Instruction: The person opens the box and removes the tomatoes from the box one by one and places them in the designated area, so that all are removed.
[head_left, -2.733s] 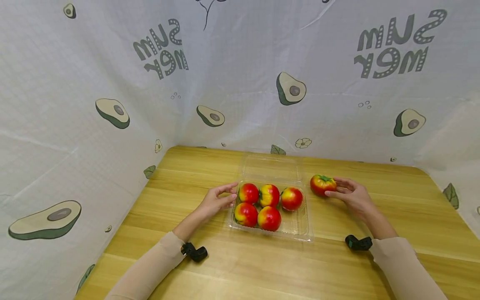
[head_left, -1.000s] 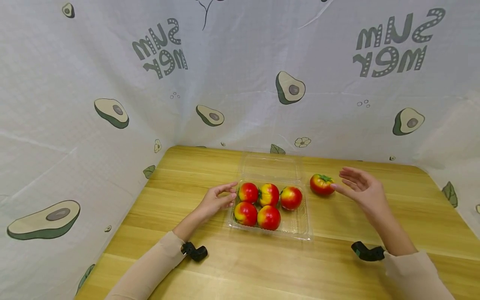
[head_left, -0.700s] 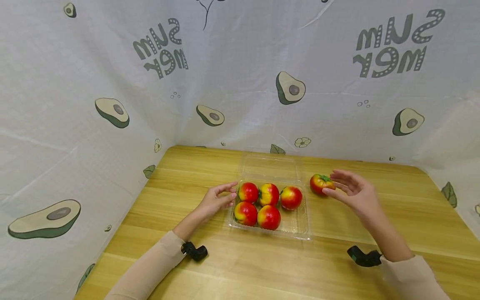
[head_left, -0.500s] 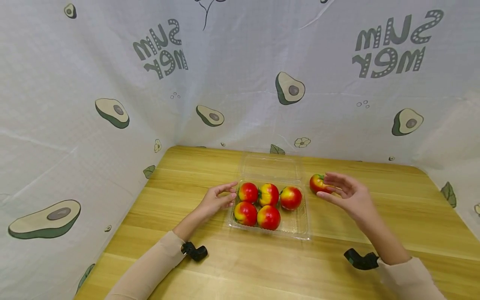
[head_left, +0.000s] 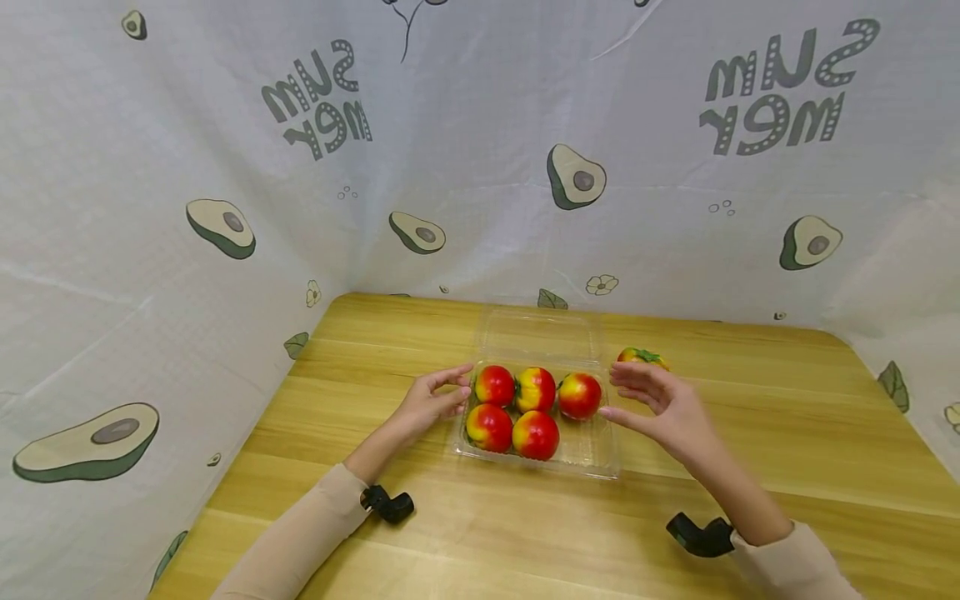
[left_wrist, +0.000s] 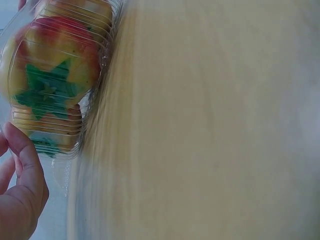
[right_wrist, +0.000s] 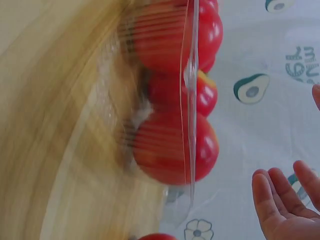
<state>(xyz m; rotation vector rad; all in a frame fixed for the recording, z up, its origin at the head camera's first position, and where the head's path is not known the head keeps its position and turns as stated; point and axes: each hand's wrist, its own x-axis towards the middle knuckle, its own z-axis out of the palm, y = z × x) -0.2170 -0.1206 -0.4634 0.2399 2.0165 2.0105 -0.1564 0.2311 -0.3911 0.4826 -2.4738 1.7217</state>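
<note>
A clear plastic clamshell box (head_left: 592, 473) lies on the table with its lid (head_left: 540, 335) folded back. Inside sit several red-and-yellow, tomato-like fruits (head_left: 536, 435); green star-shaped tops (left_wrist: 47, 90) show through the wall in the left wrist view. My left hand (head_left: 427, 404) pinches the box's left rim between thumb and fingers. Empty and with fingers spread, my right hand (head_left: 667, 414) hovers by the box's right side, thumb near the rim. Behind it, a loose fruit (head_left: 642, 357) of the same kind stands on the table, its lower part hidden by the fingers.
The wooden table (head_left: 420, 533) ends at a white curtain (head_left: 480, 167) printed with avocados, which rises behind and at the left. Bare floor shows in the box's front right corner, beside the fruits. Each wrist carries a black camera mount (head_left: 701, 535).
My right hand let go of the loose fruit, drew back to the right, then passed left in front of it to the box's right side. The left hand stays at the left rim.
</note>
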